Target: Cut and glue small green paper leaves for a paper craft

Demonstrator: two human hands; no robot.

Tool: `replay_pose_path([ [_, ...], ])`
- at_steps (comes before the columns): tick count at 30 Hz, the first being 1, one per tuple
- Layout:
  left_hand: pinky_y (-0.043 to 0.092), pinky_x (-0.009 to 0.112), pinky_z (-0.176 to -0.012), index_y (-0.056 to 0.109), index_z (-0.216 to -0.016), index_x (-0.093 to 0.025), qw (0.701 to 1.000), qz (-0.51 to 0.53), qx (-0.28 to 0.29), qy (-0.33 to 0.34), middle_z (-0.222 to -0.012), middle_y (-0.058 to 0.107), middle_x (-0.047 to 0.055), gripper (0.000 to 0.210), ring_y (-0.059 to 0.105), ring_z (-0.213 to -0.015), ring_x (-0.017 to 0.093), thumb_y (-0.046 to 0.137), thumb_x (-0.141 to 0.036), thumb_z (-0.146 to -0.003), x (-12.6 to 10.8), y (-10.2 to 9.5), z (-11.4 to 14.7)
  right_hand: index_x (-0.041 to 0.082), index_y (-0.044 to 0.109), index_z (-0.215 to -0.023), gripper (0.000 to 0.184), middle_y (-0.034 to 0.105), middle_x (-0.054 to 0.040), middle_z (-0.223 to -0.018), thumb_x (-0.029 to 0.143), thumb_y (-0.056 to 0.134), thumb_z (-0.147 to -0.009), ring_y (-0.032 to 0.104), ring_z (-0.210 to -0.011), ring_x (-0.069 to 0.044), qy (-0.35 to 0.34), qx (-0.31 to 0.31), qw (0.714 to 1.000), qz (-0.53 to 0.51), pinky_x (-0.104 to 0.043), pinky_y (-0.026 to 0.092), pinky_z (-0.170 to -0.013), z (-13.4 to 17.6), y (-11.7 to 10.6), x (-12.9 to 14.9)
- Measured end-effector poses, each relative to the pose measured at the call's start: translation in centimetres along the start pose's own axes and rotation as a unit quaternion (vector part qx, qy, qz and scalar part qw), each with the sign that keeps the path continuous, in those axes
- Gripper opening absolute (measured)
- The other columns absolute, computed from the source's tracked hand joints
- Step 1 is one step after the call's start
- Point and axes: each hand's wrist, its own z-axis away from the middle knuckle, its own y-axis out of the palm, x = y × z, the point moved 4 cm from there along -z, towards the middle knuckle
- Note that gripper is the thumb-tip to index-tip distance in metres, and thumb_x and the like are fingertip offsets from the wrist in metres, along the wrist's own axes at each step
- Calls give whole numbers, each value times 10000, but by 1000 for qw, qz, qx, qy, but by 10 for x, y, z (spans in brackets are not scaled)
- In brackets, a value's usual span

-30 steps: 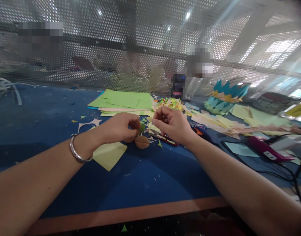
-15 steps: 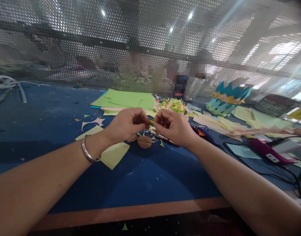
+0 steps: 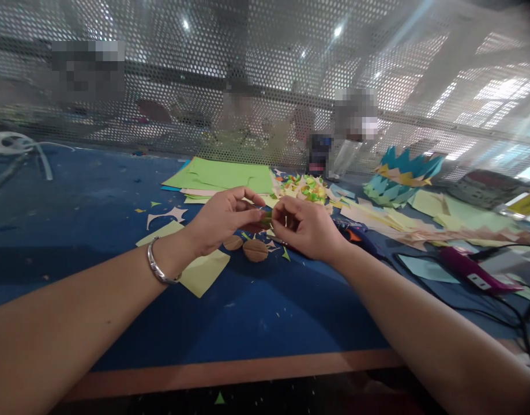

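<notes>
A small green piece of paper (image 3: 268, 219) is held between my two hands above the table; my fingers hide most of it. My right hand (image 3: 305, 227) pinches it with curled fingers. My left hand (image 3: 230, 216) grips its other end at the thumb tip, with the upper fingers lifted a little. Two small brown rounded pieces lie below the hands: a creased one (image 3: 255, 251) and a flatter one (image 3: 233, 242) beside it. A pale yellow-green sheet (image 3: 206, 274) lies partly under my left wrist, and green and white scraps (image 3: 286, 253) are scattered near the brown pieces.
Behind my hands are stacked green sheets (image 3: 232, 173) and a heap of small cut pieces (image 3: 305, 187). Pointed paper strips (image 3: 390, 216), a blue paper crown (image 3: 405, 170), a purple power strip (image 3: 476, 274) and black cables stand to the right. A perforated screen (image 3: 161, 86) closes the back.
My left hand's upper fingers have lifted and spread from the thumb, and more of the green paper shows. My right hand keeps its pinch. The view has shifted slightly.
</notes>
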Motion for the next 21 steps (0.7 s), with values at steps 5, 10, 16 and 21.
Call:
replay_pose_path([
  [5, 596, 328, -751, 672, -864, -167, 1000, 4, -20, -2, -781, 721, 35, 255, 698, -721, 151, 846, -267, -706, 2, 3, 2, 200, 573, -828, 35, 573, 23, -685, 192, 600, -848, 473, -569, -95, -3, -10, 1000, 8, -250, 373, -563, 0, 1, 0],
  [10, 591, 322, -767, 672, -814, -167, 999, 29, -39, 16, -763, 687, 5, 232, 679, -716, 132, 849, -231, -679, -3, 8, 4, 195, 581, -867, 33, 559, 24, -696, 220, 598, -882, 467, -558, -89, 2, -29, 1000, -5, -246, 378, -544, 0, 0, 4],
  [16, 591, 301, -720, 652, -796, -167, 997, 32, -59, 34, -738, 662, -5, 203, 655, -669, 116, 829, -203, -703, -4, 10, 5, 185, 589, -895, 84, 585, 19, -736, 260, 626, -890, 476, -534, -76, 24, -56, 997, -57, -230, 385, -503, 0, 0, 5],
  [21, 563, 259, -668, 618, -840, -163, 996, 5, -78, 45, -729, 648, -10, 213, 648, -667, 112, 801, -183, -733, -3, 6, 5, 185, 601, -919, 137, 609, 13, -760, 316, 638, -905, 509, -513, -73, 68, -53, 989, -122, -222, 408, -483, 2, 2, 3],
])
